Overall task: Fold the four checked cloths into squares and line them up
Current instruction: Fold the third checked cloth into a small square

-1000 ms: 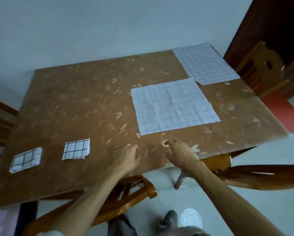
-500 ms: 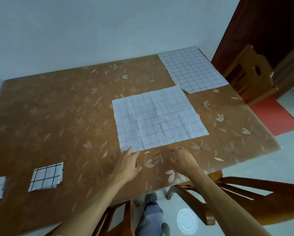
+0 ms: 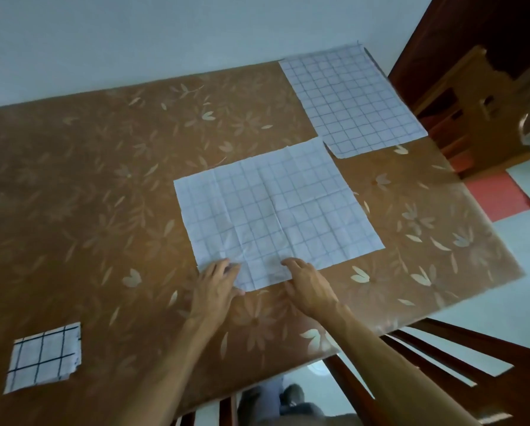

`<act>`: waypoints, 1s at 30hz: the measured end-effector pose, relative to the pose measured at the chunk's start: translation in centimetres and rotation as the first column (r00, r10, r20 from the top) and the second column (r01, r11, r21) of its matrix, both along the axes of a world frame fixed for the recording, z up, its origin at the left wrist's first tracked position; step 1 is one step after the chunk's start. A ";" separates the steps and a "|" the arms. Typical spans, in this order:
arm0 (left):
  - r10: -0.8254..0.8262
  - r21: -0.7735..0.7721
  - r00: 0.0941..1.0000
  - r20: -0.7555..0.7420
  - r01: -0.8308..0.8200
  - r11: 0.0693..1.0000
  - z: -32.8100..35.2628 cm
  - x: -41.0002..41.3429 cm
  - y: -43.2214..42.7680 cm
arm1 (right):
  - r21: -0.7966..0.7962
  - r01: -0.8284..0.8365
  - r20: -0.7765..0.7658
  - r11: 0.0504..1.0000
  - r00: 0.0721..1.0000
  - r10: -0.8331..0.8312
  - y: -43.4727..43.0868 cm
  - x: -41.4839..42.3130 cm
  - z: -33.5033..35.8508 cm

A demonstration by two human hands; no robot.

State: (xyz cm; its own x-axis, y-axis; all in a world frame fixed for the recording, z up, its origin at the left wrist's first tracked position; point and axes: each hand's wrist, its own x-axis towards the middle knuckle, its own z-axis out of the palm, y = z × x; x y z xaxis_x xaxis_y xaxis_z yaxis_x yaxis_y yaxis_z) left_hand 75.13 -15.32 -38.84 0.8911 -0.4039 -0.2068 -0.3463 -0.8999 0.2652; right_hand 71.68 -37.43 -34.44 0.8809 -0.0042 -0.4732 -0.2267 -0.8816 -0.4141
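A white checked cloth [image 3: 276, 207] lies flat and creased in the middle of the table. My left hand [image 3: 216, 289] rests with its fingertips on the cloth's near left corner. My right hand [image 3: 308, 284] lies on the near edge a little to the right, fingers spread on the fabric. Neither hand has lifted the cloth. A second flat checked cloth [image 3: 349, 99] lies at the far right corner of the table. One cloth folded into a small square [image 3: 44, 356], with dark grid lines, sits near the front left.
The brown table [image 3: 88, 186] has a leaf pattern and stands against a pale wall. Wooden chairs stand at the right [image 3: 479, 109] and at the near edge [image 3: 442, 358]. A red mat [image 3: 497, 195] lies on the floor to the right.
My view has shifted right and closer. Both hands have moved forward from the bare table onto the near edge of the middle cloth. The leftmost folded square has left the frame.
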 end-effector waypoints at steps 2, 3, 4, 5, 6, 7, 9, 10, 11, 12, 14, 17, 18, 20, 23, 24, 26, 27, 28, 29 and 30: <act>0.026 0.008 0.999 0.042 -0.027 1.000 0.2 -0.3 -0.2 | 0.035 -0.046 -0.012 0.998 0.999 0.046 1.0 0.0 -0.1; 0.049 0.020 0.998 0.045 -0.050 0.999 0.1 -0.6 -0.3 | 0.048 -0.091 -0.013 0.995 0.996 0.092 1.6 0.0 -0.1; 0.080 0.031 0.996 0.032 -0.081 0.996 0.2 -1.0 -0.4 | 0.061 -0.145 -0.013 0.988 0.989 0.146 2.1 0.0 -0.2; 0.107 0.055 0.994 0.025 -0.108 0.993 0.5 -1.3 -0.4 | 0.072 -0.197 -0.013 0.978 0.980 0.199 2.7 0.0 -0.3; 0.136 0.081 0.990 0.028 -0.138 0.987 0.9 -1.6 -0.4 | 0.080 -0.240 -0.014 0.967 0.970 0.242 3.4 0.1 -0.4; 0.152 0.116 0.988 0.016 -0.153 0.981 1.2 -2.1 -0.5 | 0.079 -0.275 -0.018 0.958 0.961 0.277 4.1 0.1 -0.4; 0.175 0.179 0.983 -0.048 -0.164 0.970 1.6 -3.4 -0.5 | 0.070 -0.346 0.007 0.936 0.938 0.346 5.6 -0.3 -0.5; 0.173 0.169 0.984 -0.045 -0.163 0.972 1.6 -4.2 -0.3 | 0.074 -0.378 0.020 0.923 0.926 0.377 6.3 -0.8 -0.7; 0.165 0.175 0.984 -0.072 -0.151 0.973 1.3 -5.1 -0.2 | 0.077 -0.403 0.012 0.912 0.915 0.404 6.8 -1.3 -1.0; 0.157 0.158 0.981 -0.112 -0.139 0.978 1.1 -6.1 -0.2 | 0.075 -0.423 0.002 0.903 0.906 0.424 7.2 -1.9 -1.3; 0.124 0.178 0.981 -0.146 -0.097 0.979 1.2 -8.0 0.2 | 0.069 -0.438 0.020 0.896 0.899 0.438 7.8 -3.1 -1.7; 0.106 0.041 0.969 -0.223 -0.099 0.994 0.3 -10.6 1.1 | 0.070 -0.440 0.087 0.895 0.897 0.434 7.9 -5.0 -2.2; 0.100 0.005 0.967 -0.235 -0.101 0.995 0.5 -11.2 1.5 | 0.061 -0.451 0.114 0.890 0.889 0.443 7.7 -5.6 -2.4; 0.141 -0.093 0.962 -0.234 -0.167 0.982 1.3 -11.4 2.0 | 0.038 -0.470 0.170 0.882 0.872 0.458 7.1 -6.2 -3.2; 0.100 -0.122 0.993 -0.067 -0.107 0.987 1.3 -11.6 2.8 | -0.005 -0.513 0.168 0.858 0.846 0.506 5.9 -6.6 -3.9; 0.099 -0.098 0.993 -0.060 -0.104 0.990 1.2 -11.7 3.2 | -0.021 -0.529 0.167 0.848 0.835 0.524 5.4 -6.6 -3.7; 0.063 -0.072 0.995 -0.076 -0.069 0.995 1.2 -12.3 4.2 | -0.045 -0.564 0.166 0.825 0.810 0.563 4.0 -6.8 -3.5; 0.029 -0.050 0.997 -0.073 -0.033 0.998 1.0 -12.6 4.8 | -0.052 -0.569 0.160 0.821 0.807 0.569 3.2 -7.1 -3.6; -0.003 -0.023 0.996 -0.092 0.001 1.000 1.1 -12.9 5.3 | -0.045 -0.556 0.151 0.830 0.817 0.556 2.3 -7.4 -3.8; -0.034 0.001 0.994 -0.108 0.034 0.999 0.8 -13.2 5.8 | -0.024 -0.524 0.120 0.851 0.844 0.523 1.3 -7.8 -4.1; -0.045 0.026 0.991 -0.124 0.048 0.998 1.1 -13.4 5.9 | -0.008 -0.487 0.104 0.873 0.868 0.485 0.4 -8.1 -4.5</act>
State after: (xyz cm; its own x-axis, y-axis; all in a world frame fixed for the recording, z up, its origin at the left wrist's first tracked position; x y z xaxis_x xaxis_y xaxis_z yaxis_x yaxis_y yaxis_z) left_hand 61.74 -9.43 -37.76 0.8383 -0.4367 -0.3264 -0.3542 -0.8914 0.2829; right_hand 63.56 -37.07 -38.93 0.8118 0.4445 -0.3786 0.2718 -0.8616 -0.4287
